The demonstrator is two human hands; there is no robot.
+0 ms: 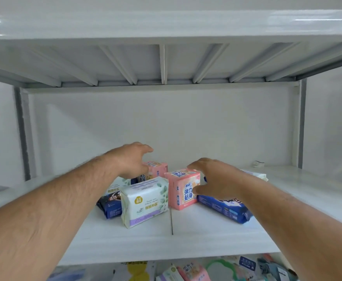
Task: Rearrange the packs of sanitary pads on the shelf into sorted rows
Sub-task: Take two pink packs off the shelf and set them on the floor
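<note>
Upright pink pack [183,189], long axis vertical

Assorted packaged goods [194,270] lie below; a small white scrap [258,163] sits rear right.

Pink pack [183,189], navy pack [223,208]

The characters 弹力贴身 are being displayed in blue on the front of the nearer pink pack [183,189]. The figure 275 is being shown faintly on the purple band of the white pack [144,201]. The remaining print is not being resolved legibly.
</note>
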